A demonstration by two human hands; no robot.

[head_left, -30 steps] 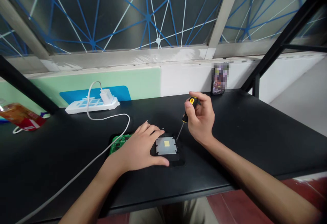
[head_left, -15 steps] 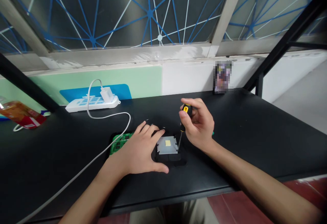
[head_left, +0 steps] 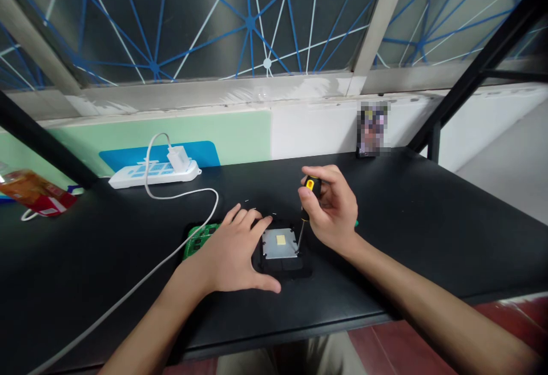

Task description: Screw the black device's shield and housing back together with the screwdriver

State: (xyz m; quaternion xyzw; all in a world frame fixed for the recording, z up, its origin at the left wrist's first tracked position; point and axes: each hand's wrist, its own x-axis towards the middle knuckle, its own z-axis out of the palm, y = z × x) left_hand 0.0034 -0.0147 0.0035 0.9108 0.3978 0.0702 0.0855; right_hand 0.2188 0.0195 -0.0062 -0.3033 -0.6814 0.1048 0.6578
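Observation:
My right hand is closed around a black and yellow screwdriver, its shaft slanting down to the right edge of a silvery metal plate. A small yellowish square sits on that plate, which lies in a black device housing. With fingers spread, my left hand rests over the housing's left part, thumb near its front edge. Partly under the left hand and wrist is a green circuit board. Tiny light pieces lie just behind the left fingertips.
A white power strip with a plugged-in charger stands at the back left. Its white cable crosses the black table beside my left arm. A bottle is far left; a blurred upright object leans on the wall.

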